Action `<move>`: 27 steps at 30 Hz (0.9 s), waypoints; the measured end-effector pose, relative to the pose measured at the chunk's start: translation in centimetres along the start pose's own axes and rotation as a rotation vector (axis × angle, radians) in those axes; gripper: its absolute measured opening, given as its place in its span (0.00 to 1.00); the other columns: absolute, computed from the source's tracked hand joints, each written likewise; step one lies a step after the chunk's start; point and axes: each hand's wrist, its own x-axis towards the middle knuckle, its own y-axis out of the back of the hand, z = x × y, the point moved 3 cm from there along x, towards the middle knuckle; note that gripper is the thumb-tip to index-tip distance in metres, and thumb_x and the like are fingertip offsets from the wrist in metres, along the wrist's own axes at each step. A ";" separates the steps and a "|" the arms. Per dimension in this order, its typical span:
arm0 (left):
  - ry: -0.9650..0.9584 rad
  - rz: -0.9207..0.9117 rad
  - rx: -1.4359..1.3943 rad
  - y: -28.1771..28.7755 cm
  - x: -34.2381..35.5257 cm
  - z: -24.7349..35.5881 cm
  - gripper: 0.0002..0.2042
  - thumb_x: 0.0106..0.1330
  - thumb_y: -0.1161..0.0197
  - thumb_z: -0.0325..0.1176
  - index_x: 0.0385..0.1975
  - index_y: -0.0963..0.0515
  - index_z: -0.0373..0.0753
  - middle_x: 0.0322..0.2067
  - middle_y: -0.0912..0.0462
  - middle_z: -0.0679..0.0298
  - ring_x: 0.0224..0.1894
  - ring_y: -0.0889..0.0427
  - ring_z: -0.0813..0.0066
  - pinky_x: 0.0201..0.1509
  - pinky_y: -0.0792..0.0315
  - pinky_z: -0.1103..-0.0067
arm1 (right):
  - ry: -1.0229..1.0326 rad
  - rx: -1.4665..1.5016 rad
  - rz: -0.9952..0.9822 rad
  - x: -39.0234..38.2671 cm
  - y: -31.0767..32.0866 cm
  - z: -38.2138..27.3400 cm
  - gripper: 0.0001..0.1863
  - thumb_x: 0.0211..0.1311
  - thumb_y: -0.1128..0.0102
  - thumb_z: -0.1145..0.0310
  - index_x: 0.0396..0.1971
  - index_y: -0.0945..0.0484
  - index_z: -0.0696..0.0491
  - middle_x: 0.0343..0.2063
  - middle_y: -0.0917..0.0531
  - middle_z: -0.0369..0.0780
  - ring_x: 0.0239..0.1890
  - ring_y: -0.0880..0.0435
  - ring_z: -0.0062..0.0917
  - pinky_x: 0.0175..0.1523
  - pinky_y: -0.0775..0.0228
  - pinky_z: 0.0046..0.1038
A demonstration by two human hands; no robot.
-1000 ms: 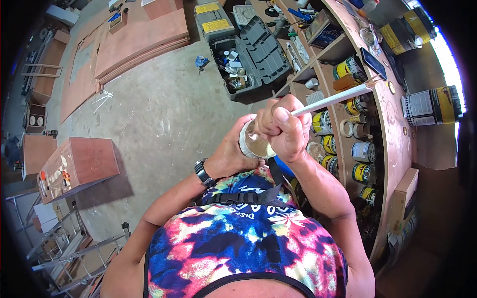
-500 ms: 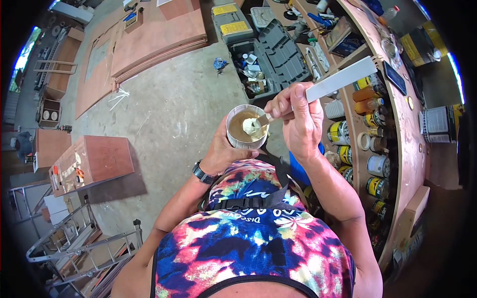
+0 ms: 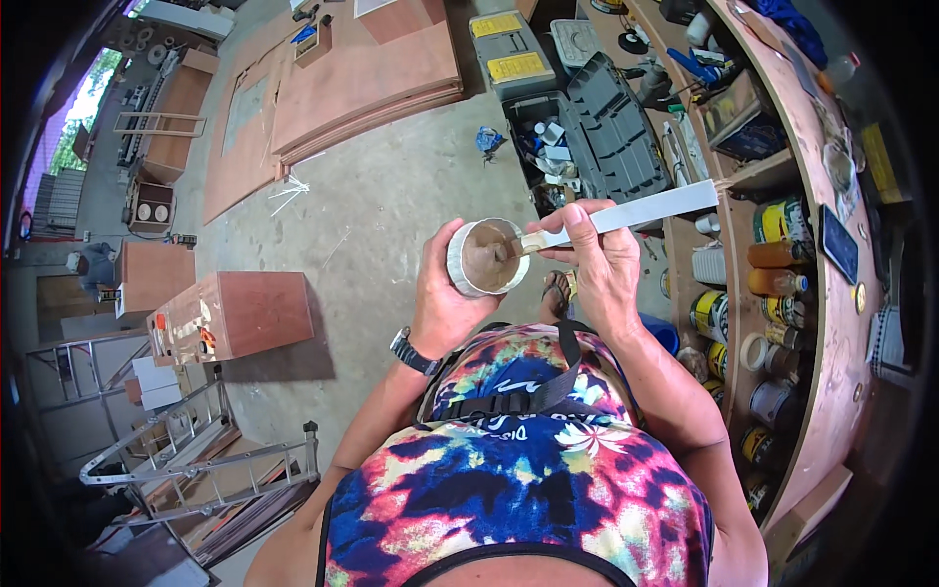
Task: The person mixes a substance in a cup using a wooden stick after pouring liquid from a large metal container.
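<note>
My left hand is wrapped round a pale cup, which contains a thick tan-brown mixture. My right hand grips a long, flat white stick just to the right of the cup. The stick's stained lower end reaches over the rim and into the mixture. Its upper end points out to the right, toward the shelves.
On my right are wooden shelves of cans and bottles, and a phone. Ahead lie open toolboxes and stacked plywood. To my left are a wooden box, an aluminium ladder and another person farther away.
My right hand has opened up from a tighter fist over the cup, which now shows its contents; the pale lump in them has turned tan-brown. The view has shifted, bringing my foot into sight.
</note>
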 end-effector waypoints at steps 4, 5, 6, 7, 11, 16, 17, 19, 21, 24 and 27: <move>-0.049 0.053 0.143 -0.7 2.2 0.8 0.49 0.43 0.19 0.23 0.69 0.39 0.38 0.59 0.24 0.55 0.61 0.22 0.62 0.64 0.25 0.68 | -0.016 0.002 0.030 2.6 0.8 -0.8 0.13 0.79 0.46 0.59 0.44 0.25 0.55 0.34 0.14 0.40 0.38 0.12 0.23 0.40 0.15 0.26; -0.070 0.064 0.174 -0.8 2.9 1.1 0.49 0.43 0.19 0.23 0.69 0.39 0.38 0.59 0.25 0.54 0.61 0.22 0.62 0.64 0.25 0.68 | -0.022 0.002 0.031 3.2 1.0 -1.0 0.13 0.79 0.47 0.59 0.44 0.25 0.56 0.34 0.15 0.40 0.38 0.11 0.24 0.39 0.14 0.27; -0.091 0.075 0.204 -0.9 3.4 1.4 0.48 0.43 0.19 0.24 0.69 0.38 0.38 0.59 0.25 0.54 0.61 0.22 0.61 0.64 0.25 0.68 | -0.041 0.012 0.043 3.7 1.1 -1.0 0.13 0.79 0.47 0.60 0.44 0.26 0.56 0.33 0.15 0.40 0.37 0.11 0.25 0.39 0.14 0.28; -0.093 0.078 0.210 -1.0 3.8 1.6 0.48 0.43 0.19 0.24 0.69 0.38 0.38 0.59 0.27 0.52 0.61 0.23 0.57 0.64 0.26 0.66 | -0.059 0.023 0.055 4.2 1.2 -1.0 0.13 0.79 0.47 0.60 0.44 0.26 0.56 0.33 0.16 0.40 0.37 0.11 0.26 0.38 0.13 0.29; -0.115 0.103 0.223 -0.7 6.0 1.8 0.47 0.43 0.20 0.24 0.68 0.37 0.38 0.60 0.29 0.49 0.62 0.27 0.49 0.64 0.28 0.63 | -0.164 0.130 0.091 6.5 1.2 -0.1 0.13 0.79 0.46 0.60 0.45 0.26 0.56 0.34 0.16 0.41 0.38 0.10 0.31 0.37 0.12 0.31; -0.079 0.122 0.208 0.7 8.5 0.5 0.47 0.46 0.20 0.25 0.69 0.39 0.36 0.58 0.26 0.54 0.60 0.22 0.62 0.64 0.26 0.69 | -0.227 0.346 0.166 8.6 0.3 1.3 0.12 0.78 0.45 0.61 0.47 0.27 0.55 0.36 0.17 0.41 0.41 0.10 0.39 0.37 0.12 0.36; -0.078 0.127 0.210 1.3 9.3 0.4 0.48 0.46 0.20 0.25 0.70 0.39 0.36 0.58 0.25 0.54 0.60 0.22 0.63 0.64 0.26 0.69 | -0.228 0.398 0.183 9.1 -0.2 1.4 0.12 0.78 0.45 0.61 0.47 0.27 0.55 0.37 0.17 0.42 0.41 0.10 0.40 0.37 0.12 0.37; -0.078 0.128 0.179 2.3 10.8 -0.3 0.48 0.46 0.20 0.24 0.70 0.40 0.36 0.58 0.25 0.54 0.60 0.22 0.64 0.64 0.26 0.70 | -0.236 0.469 0.219 10.2 -1.0 1.8 0.10 0.77 0.43 0.62 0.46 0.27 0.53 0.37 0.17 0.42 0.41 0.10 0.43 0.38 0.12 0.40; -0.089 0.120 0.116 3.7 12.2 -1.3 0.48 0.46 0.20 0.24 0.70 0.40 0.36 0.58 0.25 0.54 0.61 0.22 0.64 0.65 0.26 0.70 | -0.227 0.515 0.234 11.4 -2.4 2.0 0.10 0.77 0.43 0.62 0.46 0.27 0.52 0.37 0.17 0.42 0.42 0.10 0.43 0.38 0.11 0.41; -0.117 0.088 0.094 6.4 14.9 -2.3 0.48 0.47 0.20 0.23 0.70 0.41 0.35 0.59 0.25 0.54 0.61 0.22 0.64 0.65 0.26 0.70 | -0.197 0.564 0.251 13.4 -4.7 2.7 0.10 0.76 0.42 0.62 0.45 0.27 0.51 0.37 0.18 0.41 0.43 0.11 0.44 0.39 0.11 0.42; -0.136 0.061 0.016 9.2 17.3 -3.5 0.48 0.47 0.21 0.22 0.70 0.42 0.35 0.60 0.26 0.54 0.63 0.24 0.64 0.67 0.28 0.70 | -0.186 0.618 0.253 15.1 -7.6 3.2 0.09 0.75 0.41 0.62 0.45 0.26 0.50 0.37 0.18 0.40 0.46 0.12 0.44 0.40 0.11 0.43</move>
